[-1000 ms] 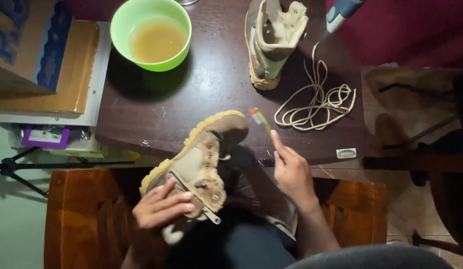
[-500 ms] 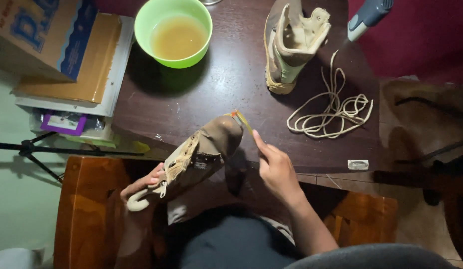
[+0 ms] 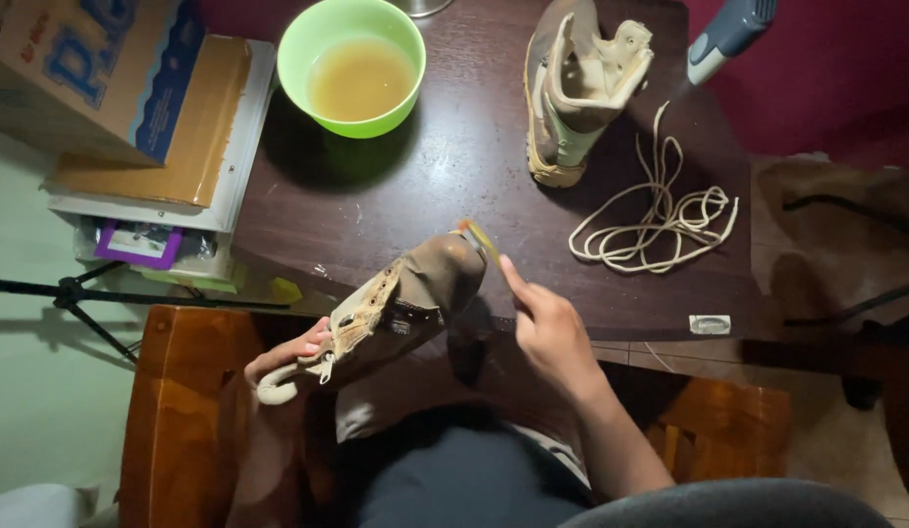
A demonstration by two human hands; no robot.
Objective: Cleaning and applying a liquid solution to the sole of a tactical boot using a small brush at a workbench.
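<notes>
My left hand (image 3: pixel 283 364) grips the ankle end of a tan lace-less boot (image 3: pixel 401 303), which lies tilted with its toe up toward the table edge. My right hand (image 3: pixel 547 328) holds a small brush with a yellow-orange handle (image 3: pixel 477 235) against the boot's toe. A second tan boot (image 3: pixel 577 88) stands upright at the back of the dark wooden table (image 3: pixel 454 166). Beside that boot lies a loose coil of cream shoelace (image 3: pixel 655 220). A green bowl (image 3: pixel 352 64) of murky yellowish liquid sits at the table's back left.
Cardboard boxes and flat packages (image 3: pixel 132 108) are stacked left of the table. A grey and blue handle (image 3: pixel 728 34) pokes in at the top right. A small white tag (image 3: pixel 709 324) lies near the table's front edge. A tripod leg (image 3: pixel 73 293) stands at left.
The boot has turned from sole-up to lying on its side, toe toward the table. My left hand shifted to the ankle end, and my right hand brought the brush onto the toe.
</notes>
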